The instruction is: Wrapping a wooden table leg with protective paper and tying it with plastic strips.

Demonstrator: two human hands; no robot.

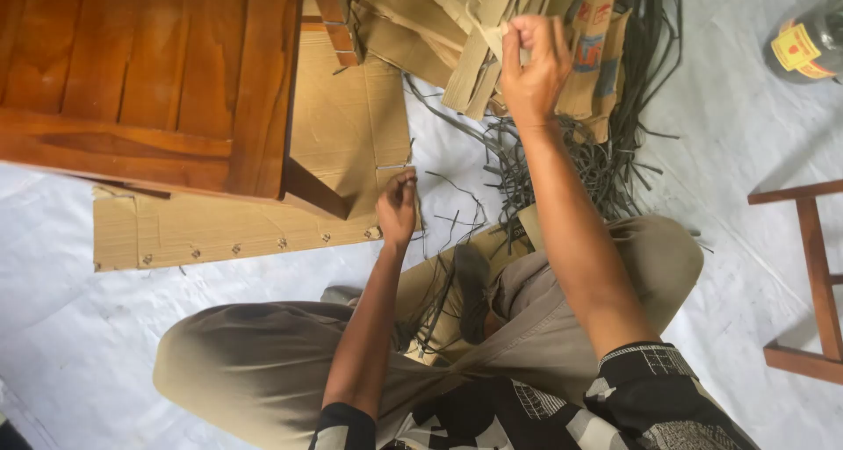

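Two bare hands at work over a white floor sheet (263, 279): right hand (533, 62) raised, fingers pinched on a folded cardboard strip (475, 71) at the edge of the cardboard pile (413, 20). Left hand (398, 209) low, fingertips closed on the corner of a flat cardboard sheet (347, 121) beneath a wooden furniture piece (149, 72). Dark strapping strands (606, 165) heaped just beside, a bottle (808, 42) well apart.

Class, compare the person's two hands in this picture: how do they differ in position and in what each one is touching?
The right hand is raised farther away, pinching a cardboard strip from the pile; the left hand is low, pressed on the flat cardboard sheet. The right arm stretches out; the left is bent closer. Both are bare and touch brown cardboard.
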